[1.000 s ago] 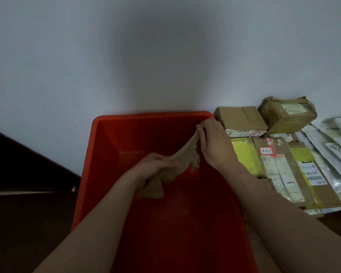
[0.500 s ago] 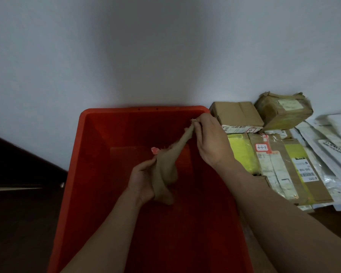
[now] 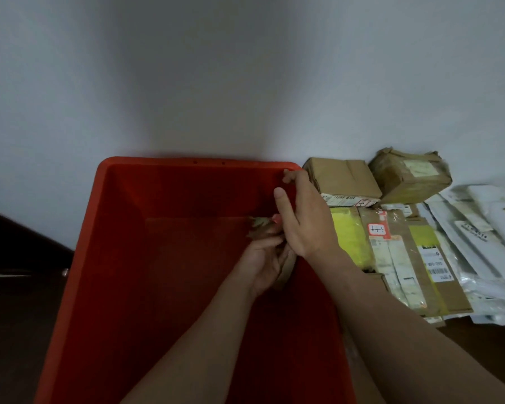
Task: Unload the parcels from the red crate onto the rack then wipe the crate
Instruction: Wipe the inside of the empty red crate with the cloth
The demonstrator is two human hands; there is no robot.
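The red crate [image 3: 187, 162] stands against the wall, and no parcels show inside it. My left hand [image 3: 264, 263] is inside the crate near its right wall and grips a bunched tan cloth [image 3: 258, 228]. My right hand [image 3: 306, 223] lies over the left one with thumb and fingers loosely extended toward the rim; I see no grip on the cloth. Most of the cloth is hidden between the two hands. Parcels lie to the right of the crate, among them a brown box [image 3: 344, 179] and a taped box [image 3: 408, 176].
Flat brown and yellow parcels [image 3: 405, 258] and white mailers [image 3: 478, 243] spread out at the right, close beside the crate. A pale wall rises right behind the crate. Dark flooring [image 3: 18, 316] lies to the left.
The cloth was stretched between both hands; now it is bunched in my left hand. My right hand has let its end go and come down over the left. The view tilted down.
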